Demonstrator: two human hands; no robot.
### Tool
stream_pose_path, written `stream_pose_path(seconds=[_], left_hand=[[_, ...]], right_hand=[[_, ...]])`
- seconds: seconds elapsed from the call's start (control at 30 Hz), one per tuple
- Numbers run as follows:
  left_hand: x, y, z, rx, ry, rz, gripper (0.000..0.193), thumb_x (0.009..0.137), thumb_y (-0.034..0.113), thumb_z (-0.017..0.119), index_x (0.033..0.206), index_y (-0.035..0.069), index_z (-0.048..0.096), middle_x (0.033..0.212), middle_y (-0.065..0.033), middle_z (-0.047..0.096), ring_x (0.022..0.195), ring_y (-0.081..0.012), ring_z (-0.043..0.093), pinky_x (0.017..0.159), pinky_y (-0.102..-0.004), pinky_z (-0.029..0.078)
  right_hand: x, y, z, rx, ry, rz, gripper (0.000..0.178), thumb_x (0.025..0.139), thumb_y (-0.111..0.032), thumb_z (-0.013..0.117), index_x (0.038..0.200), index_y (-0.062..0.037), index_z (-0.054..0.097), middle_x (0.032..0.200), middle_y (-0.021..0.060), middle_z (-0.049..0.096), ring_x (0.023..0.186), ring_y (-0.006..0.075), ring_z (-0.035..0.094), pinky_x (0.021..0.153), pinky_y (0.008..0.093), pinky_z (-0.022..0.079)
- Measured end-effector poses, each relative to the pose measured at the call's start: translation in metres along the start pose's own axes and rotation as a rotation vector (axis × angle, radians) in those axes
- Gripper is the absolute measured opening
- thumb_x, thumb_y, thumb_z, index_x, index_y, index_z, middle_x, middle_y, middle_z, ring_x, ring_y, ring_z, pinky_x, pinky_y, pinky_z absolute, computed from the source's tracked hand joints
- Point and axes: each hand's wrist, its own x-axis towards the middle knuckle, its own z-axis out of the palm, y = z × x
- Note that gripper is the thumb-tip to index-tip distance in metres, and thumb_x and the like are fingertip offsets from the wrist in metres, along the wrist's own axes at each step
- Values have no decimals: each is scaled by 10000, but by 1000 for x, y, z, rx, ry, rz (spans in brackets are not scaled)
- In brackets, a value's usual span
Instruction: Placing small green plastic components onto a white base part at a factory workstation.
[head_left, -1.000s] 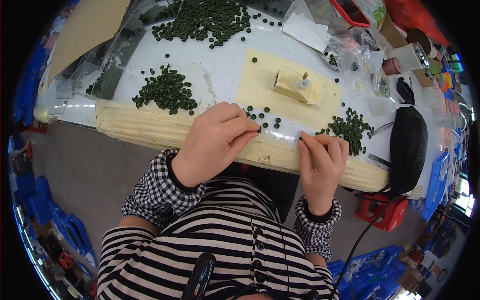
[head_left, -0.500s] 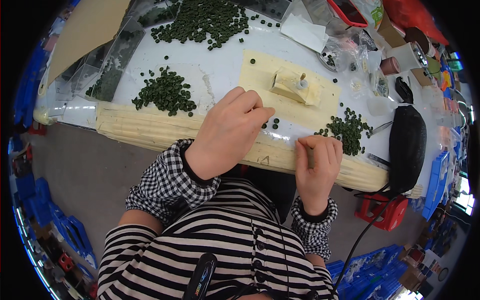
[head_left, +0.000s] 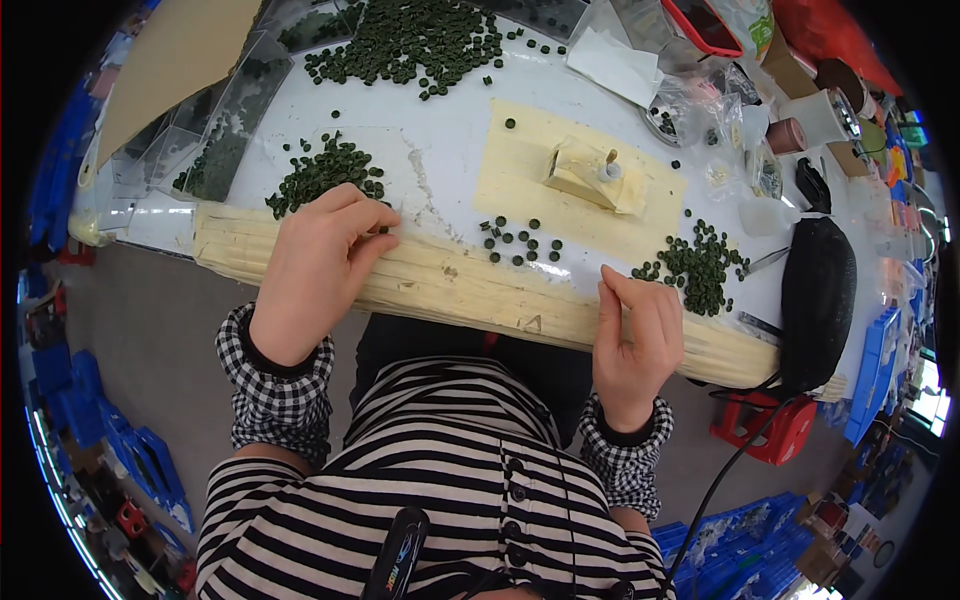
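Note:
My left hand (head_left: 325, 265) is closed in a pinch at the table's padded front edge, beside the left pile of small dark green round pieces (head_left: 325, 172). One dark green round piece (head_left: 384, 230) shows between its thumb and index finger. Farther right, my right hand (head_left: 642, 335) has thumb and index fingertips brought together over the edge; whatever they hold, if anything, is too small to make out. Between the hands lies a loose group of several green pieces (head_left: 522, 238). Close to the right hand sits another pile of green pieces (head_left: 703, 268).
A yellow-wrapped block (head_left: 590, 180) with a small upright pin stands on a yellow sheet (head_left: 502, 155). Behind lies a large heap of green pieces (head_left: 410, 40), with clear trays (head_left: 235, 110) to the left. A black pouch (head_left: 815, 300) hangs over the right edge.
My left hand has moved left, from the middle group to beside the left pile, uncovering the loose pieces between the hands. The right hand has barely shifted.

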Motion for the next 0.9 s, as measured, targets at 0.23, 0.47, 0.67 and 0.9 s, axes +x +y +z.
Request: stream_pose_path(seconds=[0.23, 0.47, 0.67, 0.9], left_hand=[[4, 2, 14, -78, 20, 12, 114, 782, -22, 669, 896, -15, 660, 776, -78, 572, 624, -180, 555, 558, -271, 436], [4, 1, 11, 45, 57, 93, 100, 776, -41, 673, 867, -24, 634, 787, -78, 583, 648, -168, 586, 580, -255, 459], [0, 21, 27, -358, 205, 128, 131, 815, -44, 667, 940, -35, 631, 916, -105, 664, 796, -149, 652, 689, -242, 523], [0, 42, 59, -1254, -200, -87, 178, 865, -20, 640, 1042, -36, 626, 924, -116, 675, 813, -144, 669, 730, -235, 552]], right_hand=[[0, -3, 0, 37, 1, 22, 226, 729, 77, 701, 938, -8, 691, 790, 102, 633, 730, 257, 586, 664, 327, 478], [-3, -12, -2, 348, -27, 306, 197, 769, 81, 690, 958, 26, 696, 841, 125, 692, 764, 196, 646, 718, 267, 497], [-9, -12, -1, 768, -51, 550, 152, 840, 72, 643, 990, 61, 666, 942, 112, 705, 861, 151, 663, 791, 254, 517], [-5, -24, -6, 1074, -122, 737, 136, 871, 46, 624, 1006, 58, 618, 976, 147, 690, 889, 166, 670, 815, 267, 536]])
